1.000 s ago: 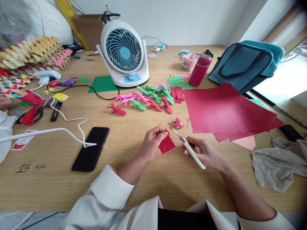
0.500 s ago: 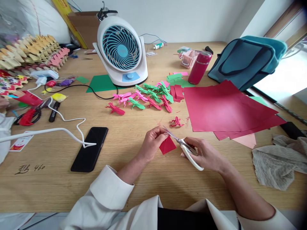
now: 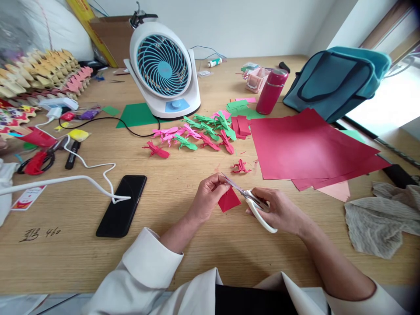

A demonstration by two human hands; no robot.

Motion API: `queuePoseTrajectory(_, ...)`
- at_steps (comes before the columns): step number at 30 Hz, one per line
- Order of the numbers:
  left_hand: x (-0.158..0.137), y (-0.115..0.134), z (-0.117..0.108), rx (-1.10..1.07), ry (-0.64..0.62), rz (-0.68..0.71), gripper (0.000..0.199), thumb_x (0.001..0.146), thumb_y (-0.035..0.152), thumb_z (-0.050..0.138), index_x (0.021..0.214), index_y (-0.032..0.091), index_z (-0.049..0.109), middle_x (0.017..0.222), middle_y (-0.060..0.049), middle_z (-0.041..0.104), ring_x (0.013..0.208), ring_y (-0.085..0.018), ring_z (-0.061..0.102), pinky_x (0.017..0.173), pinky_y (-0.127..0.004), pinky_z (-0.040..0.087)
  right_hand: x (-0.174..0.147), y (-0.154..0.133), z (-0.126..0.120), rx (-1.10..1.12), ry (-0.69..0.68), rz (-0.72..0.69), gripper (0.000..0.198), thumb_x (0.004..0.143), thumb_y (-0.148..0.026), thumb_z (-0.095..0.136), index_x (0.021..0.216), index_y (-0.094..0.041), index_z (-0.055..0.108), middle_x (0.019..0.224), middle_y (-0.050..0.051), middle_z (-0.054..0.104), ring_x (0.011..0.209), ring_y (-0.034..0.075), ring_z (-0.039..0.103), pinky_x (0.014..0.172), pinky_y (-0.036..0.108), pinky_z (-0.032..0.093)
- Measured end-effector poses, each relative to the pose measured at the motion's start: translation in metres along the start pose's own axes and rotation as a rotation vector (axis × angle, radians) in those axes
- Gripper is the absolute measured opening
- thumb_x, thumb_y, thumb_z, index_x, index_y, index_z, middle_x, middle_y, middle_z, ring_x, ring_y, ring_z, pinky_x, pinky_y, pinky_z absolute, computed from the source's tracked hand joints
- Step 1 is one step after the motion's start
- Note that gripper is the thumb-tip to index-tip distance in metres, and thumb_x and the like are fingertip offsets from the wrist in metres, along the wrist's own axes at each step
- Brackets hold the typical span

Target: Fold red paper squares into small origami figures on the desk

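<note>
Between its thumb and fingers my left hand [image 3: 210,194] pinches a small folded piece of red paper [image 3: 229,201]. My right hand [image 3: 278,208] grips a pair of scissors with white handles [image 3: 260,216], whose blades reach left across the paper's upper edge beside my left fingertips. Whether the blades are fully closed is hard to see. Just beyond the scissors lies a folded red paper figure [image 3: 240,166]. Farther back is a pile of pink, green and red folded paper figures [image 3: 200,131].
Large red sheets [image 3: 311,148] lie at the right, near a grey cloth [image 3: 377,218]. A red flask [image 3: 272,92] and a teal bag [image 3: 334,83] stand behind. At the back is a white fan [image 3: 164,70]. A black phone [image 3: 121,205] with a white cable over it lies left.
The view has shifted very slightly. Both hands, the paper and the scissors keep almost the same positions.
</note>
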State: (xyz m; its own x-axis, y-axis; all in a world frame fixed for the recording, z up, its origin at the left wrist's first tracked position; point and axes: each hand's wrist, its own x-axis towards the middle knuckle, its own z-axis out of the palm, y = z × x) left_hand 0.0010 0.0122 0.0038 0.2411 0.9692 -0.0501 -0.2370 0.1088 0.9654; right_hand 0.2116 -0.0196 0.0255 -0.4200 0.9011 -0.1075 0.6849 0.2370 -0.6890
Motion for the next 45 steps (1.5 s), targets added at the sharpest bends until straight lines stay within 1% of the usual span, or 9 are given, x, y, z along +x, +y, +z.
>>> queuePoseTrajectory(15, -0.001, 0.002, 0.001, -0.017, 0.004, -0.043, 0.016, 0.076, 0.03, 0.066, 0.072, 0.016, 0.06, 0.067, 0.004, 0.052, 0.063, -0.009, 0.042, 0.062, -0.021, 0.034, -0.001, 0.004, 0.004, -0.038, 0.062, -0.019, 0.033, 0.087, -0.039, 0.059, 0.065, -0.019, 0.044, 0.057, -0.006, 0.039, 0.054, 0.009, 0.032, 0.052, 0.024, 0.023)
queuePoseTrajectory(19, -0.001, 0.003, 0.002, -0.011, 0.009, -0.048, 0.017, 0.076, 0.03, 0.066, 0.07, 0.016, 0.058, 0.065, 0.004, 0.052, 0.062, -0.008, 0.042, 0.061, -0.021, 0.033, 0.002, 0.012, 0.002, -0.037, 0.174, 0.007, 0.033, 0.087, -0.041, 0.059, 0.066, -0.019, 0.046, 0.058, -0.005, 0.042, 0.054, 0.009, 0.034, 0.052, 0.024, 0.025)
queuePoseTrajectory(24, -0.001, 0.003, 0.001, -0.005, 0.01, -0.069, 0.019, 0.077, 0.031, 0.066, 0.069, 0.016, 0.057, 0.063, 0.004, 0.051, 0.06, -0.008, 0.042, 0.06, -0.022, 0.033, 0.003, 0.045, -0.021, -0.387, 0.529, 0.276, 0.026, 0.086, -0.044, 0.056, 0.078, -0.02, 0.057, 0.067, 0.001, 0.057, 0.057, 0.013, 0.045, 0.056, 0.027, 0.027)
queuePoseTrajectory(28, 0.0, 0.0, -0.001, 0.013, 0.024, -0.066, 0.02, 0.078, 0.032, 0.066, 0.069, 0.016, 0.057, 0.064, 0.004, 0.051, 0.061, -0.008, 0.042, 0.061, -0.022, 0.033, -0.002, 0.07, -0.044, -0.665, 0.519, 0.519, 0.036, 0.09, -0.05, 0.047, 0.097, -0.019, 0.062, 0.086, 0.011, 0.067, 0.079, 0.026, 0.06, 0.065, 0.033, 0.034)
queuePoseTrajectory(34, 0.001, -0.002, 0.0, 0.011, 0.055, -0.056, 0.022, 0.076, 0.034, 0.07, 0.071, 0.015, 0.059, 0.066, 0.004, 0.053, 0.062, -0.008, 0.044, 0.062, -0.022, 0.035, -0.009, 0.084, -0.057, -0.723, 0.439, 0.745, 0.047, 0.092, -0.051, 0.04, 0.104, -0.015, 0.068, 0.102, 0.019, 0.066, 0.097, 0.035, 0.061, 0.078, 0.045, 0.041)
queuePoseTrajectory(38, 0.002, -0.002, 0.002, -0.008, 0.054, -0.061, 0.024, 0.072, 0.035, 0.074, 0.073, 0.015, 0.061, 0.068, 0.003, 0.056, 0.064, -0.008, 0.047, 0.063, -0.021, 0.037, -0.011, 0.084, -0.057, -0.688, 0.557, 0.645, 0.042, 0.088, -0.05, 0.051, 0.098, -0.015, 0.072, 0.101, 0.022, 0.065, 0.091, 0.036, 0.061, 0.072, 0.045, 0.043)
queuePoseTrajectory(41, 0.002, -0.003, 0.003, -0.027, 0.051, -0.074, 0.027, 0.069, 0.035, 0.076, 0.076, 0.015, 0.061, 0.07, 0.003, 0.058, 0.065, -0.009, 0.05, 0.064, -0.021, 0.039, -0.005, 0.061, -0.044, -0.509, 0.762, 0.338, 0.033, 0.09, -0.041, 0.051, 0.098, -0.016, 0.071, 0.103, 0.019, 0.066, 0.089, 0.031, 0.062, 0.076, 0.043, 0.044)
queuePoseTrajectory(43, 0.002, -0.005, 0.003, -0.023, 0.047, -0.074, 0.027, 0.069, 0.036, 0.076, 0.077, 0.015, 0.061, 0.07, 0.003, 0.058, 0.065, -0.009, 0.051, 0.064, -0.021, 0.04, 0.004, 0.035, -0.027, -0.155, 0.664, 0.122, 0.029, 0.092, -0.042, 0.051, 0.098, -0.019, 0.069, 0.101, 0.013, 0.069, 0.085, 0.024, 0.064, 0.074, 0.037, 0.048)
queuePoseTrajectory(45, 0.001, -0.006, 0.003, 0.003, 0.034, -0.061, 0.025, 0.072, 0.035, 0.073, 0.078, 0.015, 0.06, 0.071, 0.003, 0.058, 0.065, -0.009, 0.05, 0.064, -0.021, 0.04, 0.015, 0.009, -0.01, 0.191, 0.385, 0.018, 0.028, 0.092, -0.043, 0.053, 0.101, -0.02, 0.067, 0.099, 0.01, 0.071, 0.089, 0.022, 0.066, 0.077, 0.034, 0.05)
